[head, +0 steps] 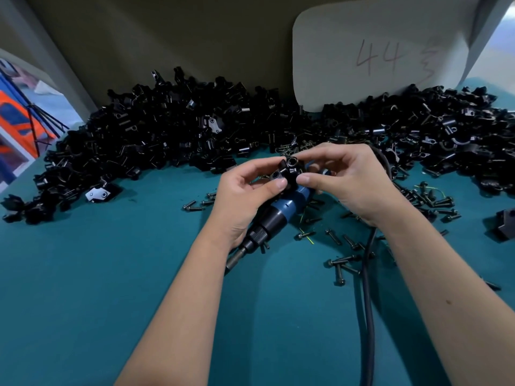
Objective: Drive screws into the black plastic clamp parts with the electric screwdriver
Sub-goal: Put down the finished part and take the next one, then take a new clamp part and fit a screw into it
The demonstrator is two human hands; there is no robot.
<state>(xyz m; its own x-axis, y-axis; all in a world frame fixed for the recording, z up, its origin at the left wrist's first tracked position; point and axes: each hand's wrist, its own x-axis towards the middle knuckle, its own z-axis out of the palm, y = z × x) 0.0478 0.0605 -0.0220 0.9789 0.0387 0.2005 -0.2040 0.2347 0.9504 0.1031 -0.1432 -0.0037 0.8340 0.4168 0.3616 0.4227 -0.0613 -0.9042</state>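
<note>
Both hands, left hand (245, 190) and right hand (351, 179), pinch one black clamp part (288, 169) above the electric screwdriver (278, 215) lying on the desk (111, 274), each grip grasping it.

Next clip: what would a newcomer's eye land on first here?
First, the two hands at centre, left hand and right hand, pinching a black clamp part above the blue electric screwdriver on the teal table. Behind them, a sprawling heap of black parts; loose screws scatter to the right.

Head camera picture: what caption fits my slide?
Two hands pinch a black plastic clamp part above a blue electric screwdriver.
</note>
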